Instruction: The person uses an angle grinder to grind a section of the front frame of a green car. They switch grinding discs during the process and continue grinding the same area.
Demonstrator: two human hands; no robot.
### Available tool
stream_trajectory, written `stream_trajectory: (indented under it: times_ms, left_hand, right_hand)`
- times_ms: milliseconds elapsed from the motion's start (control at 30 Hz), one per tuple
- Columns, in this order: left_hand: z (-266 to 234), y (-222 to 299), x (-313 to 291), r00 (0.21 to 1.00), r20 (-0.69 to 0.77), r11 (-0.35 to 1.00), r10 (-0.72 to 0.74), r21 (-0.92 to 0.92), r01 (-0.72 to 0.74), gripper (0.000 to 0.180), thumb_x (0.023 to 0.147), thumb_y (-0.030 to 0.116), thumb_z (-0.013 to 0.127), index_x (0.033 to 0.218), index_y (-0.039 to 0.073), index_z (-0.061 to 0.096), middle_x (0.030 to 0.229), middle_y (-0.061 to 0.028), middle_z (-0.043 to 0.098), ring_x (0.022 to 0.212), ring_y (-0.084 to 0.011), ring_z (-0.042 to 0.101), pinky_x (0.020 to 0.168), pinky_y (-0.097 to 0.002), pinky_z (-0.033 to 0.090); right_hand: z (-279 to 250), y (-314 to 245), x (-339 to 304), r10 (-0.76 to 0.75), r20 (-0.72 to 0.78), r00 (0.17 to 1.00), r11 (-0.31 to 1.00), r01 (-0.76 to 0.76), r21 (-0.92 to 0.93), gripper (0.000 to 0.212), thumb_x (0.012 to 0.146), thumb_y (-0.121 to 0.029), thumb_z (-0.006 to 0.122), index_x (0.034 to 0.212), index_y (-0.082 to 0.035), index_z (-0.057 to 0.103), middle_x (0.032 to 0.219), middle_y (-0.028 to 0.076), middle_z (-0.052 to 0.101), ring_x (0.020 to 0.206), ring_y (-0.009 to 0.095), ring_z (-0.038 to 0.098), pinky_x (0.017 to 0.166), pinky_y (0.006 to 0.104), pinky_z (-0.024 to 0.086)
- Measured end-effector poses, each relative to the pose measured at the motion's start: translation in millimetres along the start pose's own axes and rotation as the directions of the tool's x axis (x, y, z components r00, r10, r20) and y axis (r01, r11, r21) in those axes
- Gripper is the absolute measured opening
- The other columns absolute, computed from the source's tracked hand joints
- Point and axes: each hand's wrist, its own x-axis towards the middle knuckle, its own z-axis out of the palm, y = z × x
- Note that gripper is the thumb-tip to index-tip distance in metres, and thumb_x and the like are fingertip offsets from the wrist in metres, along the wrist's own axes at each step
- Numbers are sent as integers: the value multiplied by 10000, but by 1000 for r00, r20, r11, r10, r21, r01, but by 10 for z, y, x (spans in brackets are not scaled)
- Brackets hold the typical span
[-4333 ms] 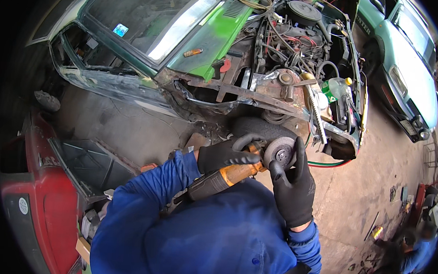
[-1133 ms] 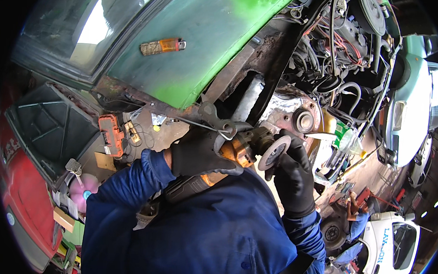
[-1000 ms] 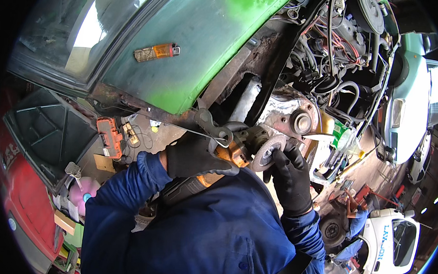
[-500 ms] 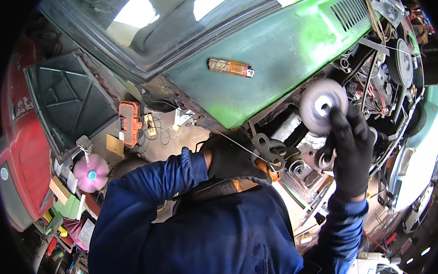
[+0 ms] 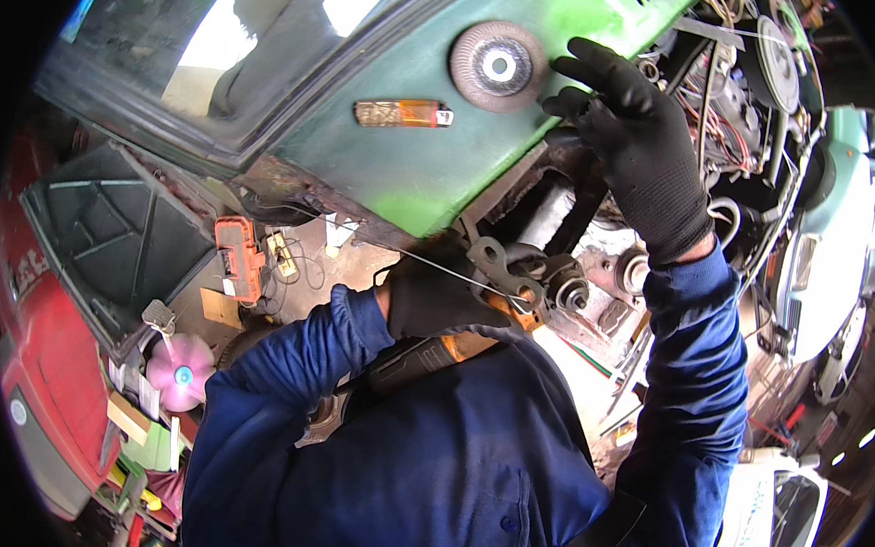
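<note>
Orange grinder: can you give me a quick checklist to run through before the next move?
1. Grinder held in the left hand: ok.
2. Grinder's power off: cannot tell, its switch cannot be made out.
3. Disc supported: ok, it lies on the green panel.
4. Right hand not gripping the disc: ok, it is open beside the rim.
5. Panel free of loose things near the disc: not ok, a lighter lies there.
6. Both hands gloved: ok.

Black knit gloves (image 5: 655, 161); dark-blue long-sleeved work garment (image 5: 386, 461), blue buttons (image 5: 507, 523); black strap (image 5: 599, 534).
</note>
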Motion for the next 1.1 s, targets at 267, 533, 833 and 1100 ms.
stream_trajectory:
  times_ms: [267,533,833,1100]
  left_hand:
    - [62,166,18,982,118,933,-149,-312,179,1033,888,161,953,1723,21,362,1652,-101,529,1514,-212,506,1286,-402,409]
    - [74,364,-175,974,133,958,-183,-199,207,1115,849,236,979,1734,11,340,1671,-127,500,1546,-246,482,1304,-423,381]
    - [184,315,-443,990,65,986,-125,-100,131,1091,882,226,962,1733,-20,326,1687,-163,497,1576,-247,465,1321,-409,368]
    - [275,204,-747,995,-44,996,-90,14,91,1088,880,272,970,1721,-26,348,1711,-214,473,1605,-292,455,1333,-424,372]
  right_hand:
    - [-583,-164,-343,-75,20,997,995,76,-68,479,1089,73,531,1555,4,618,1227,91,772,1023,141,764,866,288,659]
    - [-616,320,-662,-208,120,971,572,220,-790,364,1090,-185,627,1424,-130,760,1050,150,813,955,347,804,817,481,639]
    - [301,1077,3,-87,228,970,63,234,-970,292,1004,-360,717,1131,-124,833,1116,156,815,1016,342,795,831,496,628]
    - [387,1407,272,-140,55,989,131,73,-989,291,1005,-248,634,1165,-127,845,1065,161,846,944,346,835,791,502,650]
